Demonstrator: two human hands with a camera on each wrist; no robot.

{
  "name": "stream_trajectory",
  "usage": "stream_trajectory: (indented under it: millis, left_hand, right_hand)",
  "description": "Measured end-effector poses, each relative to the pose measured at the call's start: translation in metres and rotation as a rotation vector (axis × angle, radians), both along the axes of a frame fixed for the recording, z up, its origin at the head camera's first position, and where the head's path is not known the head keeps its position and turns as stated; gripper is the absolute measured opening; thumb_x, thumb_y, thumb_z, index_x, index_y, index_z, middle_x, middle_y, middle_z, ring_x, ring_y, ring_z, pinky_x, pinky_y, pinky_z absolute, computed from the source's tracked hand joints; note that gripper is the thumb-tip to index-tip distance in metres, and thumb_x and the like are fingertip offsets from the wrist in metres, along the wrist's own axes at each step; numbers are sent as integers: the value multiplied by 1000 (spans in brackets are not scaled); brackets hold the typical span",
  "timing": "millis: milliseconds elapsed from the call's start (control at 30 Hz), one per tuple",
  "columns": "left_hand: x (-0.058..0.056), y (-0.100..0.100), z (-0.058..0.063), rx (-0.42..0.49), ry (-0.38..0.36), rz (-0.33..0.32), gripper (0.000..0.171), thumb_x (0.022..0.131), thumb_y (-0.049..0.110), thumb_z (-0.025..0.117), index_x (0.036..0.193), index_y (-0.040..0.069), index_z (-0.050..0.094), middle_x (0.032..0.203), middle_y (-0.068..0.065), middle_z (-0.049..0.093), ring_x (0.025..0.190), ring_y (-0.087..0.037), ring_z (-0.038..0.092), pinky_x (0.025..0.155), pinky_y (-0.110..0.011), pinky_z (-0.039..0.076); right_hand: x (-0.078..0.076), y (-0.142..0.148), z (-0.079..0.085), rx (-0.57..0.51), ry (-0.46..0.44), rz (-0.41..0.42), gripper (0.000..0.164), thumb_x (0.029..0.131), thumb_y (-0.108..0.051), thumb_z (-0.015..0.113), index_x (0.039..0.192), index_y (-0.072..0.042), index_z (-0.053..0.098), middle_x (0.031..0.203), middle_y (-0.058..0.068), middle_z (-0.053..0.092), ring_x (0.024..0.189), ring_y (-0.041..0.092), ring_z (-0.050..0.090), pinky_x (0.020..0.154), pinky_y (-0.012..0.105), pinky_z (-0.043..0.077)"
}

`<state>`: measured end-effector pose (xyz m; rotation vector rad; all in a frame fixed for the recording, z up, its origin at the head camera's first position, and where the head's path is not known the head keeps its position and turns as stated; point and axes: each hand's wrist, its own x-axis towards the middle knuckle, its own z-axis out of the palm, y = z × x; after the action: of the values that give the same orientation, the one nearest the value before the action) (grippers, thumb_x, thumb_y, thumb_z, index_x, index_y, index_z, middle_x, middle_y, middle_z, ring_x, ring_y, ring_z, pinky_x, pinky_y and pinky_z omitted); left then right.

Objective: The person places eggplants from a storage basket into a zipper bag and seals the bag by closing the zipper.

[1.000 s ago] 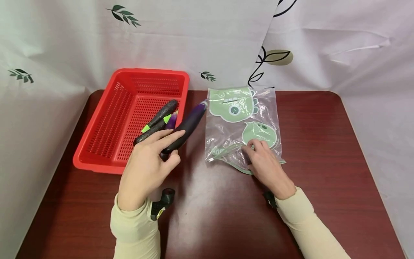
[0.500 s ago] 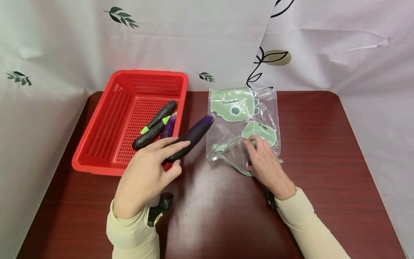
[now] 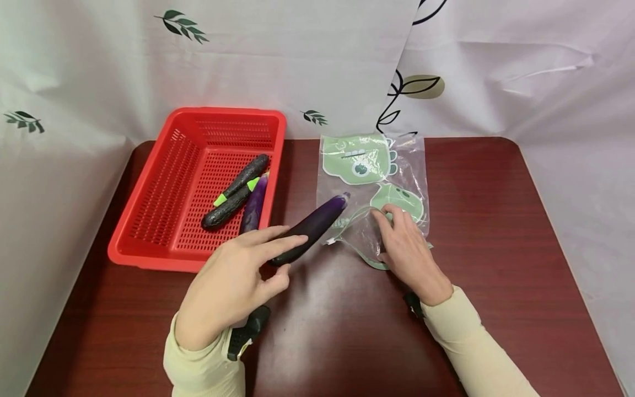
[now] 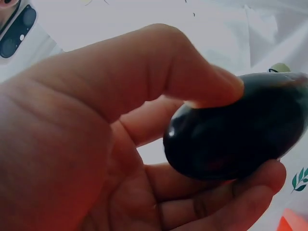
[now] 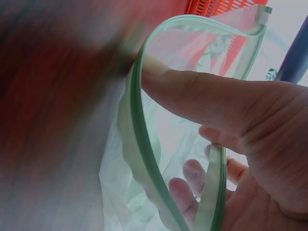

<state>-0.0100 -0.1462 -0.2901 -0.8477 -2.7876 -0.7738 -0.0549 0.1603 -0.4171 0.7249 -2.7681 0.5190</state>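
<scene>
In the head view my left hand (image 3: 233, 286) grips a dark purple eggplant (image 3: 312, 229) by its rounded end, thumb against fingers. The eggplant's stem end reaches over the near left part of a clear zip bag (image 3: 342, 190) with green animal prints. My right hand (image 3: 409, 253) is at the bag's near edge. In the right wrist view its thumb (image 5: 192, 91) presses outward on one side of the green-edged mouth and the other fingers touch the opposite side, so the mouth gapes. The left wrist view shows the left thumb (image 4: 211, 89) on the eggplant's glossy end.
A red plastic basket (image 3: 139, 248) stands at the left of the brown table (image 3: 486, 231). In it lie two dark bumpy cucumber-like vegetables (image 3: 230, 209) with bright green ends and another purple eggplant (image 3: 255, 204). White printed cloth (image 3: 238, 60) hangs around the table.
My left hand has carried the eggplant right and nearer, away from the basket, and its stem end now lies over the bag. My right hand has stayed at the bag's mouth.
</scene>
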Motion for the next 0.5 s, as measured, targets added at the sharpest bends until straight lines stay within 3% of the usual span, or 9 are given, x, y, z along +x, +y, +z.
stream_trajectory:
  millis: [133, 500]
  left_hand:
    - [1, 4, -1, -11, -13, -31, 47, 78, 15, 72, 124, 25, 73, 125, -4, 69, 93, -16, 69, 63, -29, 49]
    - [1, 18, -5, -67, -30, -100, 47, 78, 18, 75, 124, 26, 73, 124, -5, 69, 99, -16, 70, 65, -33, 53]
  right_hand:
    - [1, 0, 0, 8, -5, -13, 96, 51, 5, 92, 137, 4, 49, 128, 25, 45, 89, 41, 49, 77, 49, 45]
    - [1, 1, -1, -13, -4, -34, 105, 48, -1, 98, 140, 3, 47, 131, 25, 44, 92, 42, 49, 77, 49, 46]
